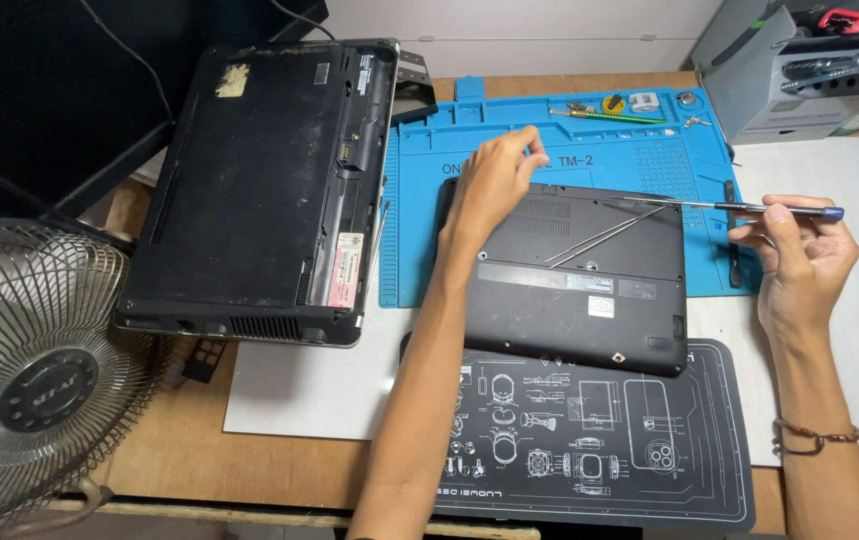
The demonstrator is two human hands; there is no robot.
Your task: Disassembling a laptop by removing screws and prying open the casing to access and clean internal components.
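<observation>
Black plastic, scuffed and dusty, forms the underside of the small laptop point(575, 285), which lies bottom-up across the lower edge of the blue silicone repair mat point(640, 150) and the top of the black printed work mat point(600, 450) on the counter point(180, 460).

Left hand point(490, 185): rests on the laptop's rear left corner, palm down. The fingers point(530, 140) are curled loosely together at the rear edge; whether they pinch anything cannot be told.

Right hand point(800, 255): held off the laptop's right side, above the white sheet point(850, 170). The fingers are closed around a slim screwdriver point(740, 208) with a blue-tipped handle, thumb and forefinger clamping the shaft. The tool lies nearly level, its tip over the laptop's rear right area.

A pair of metal tweezers point(600, 238) lies diagonally on the laptop base. The base shows a vent grille near the left hand, a pale label strip across the middle and small stickers toward the front.

A larger black laptop point(260, 180), also bottom-up, lies to the left, well apart. A metal fan point(40, 380) stands at the lower left.
</observation>
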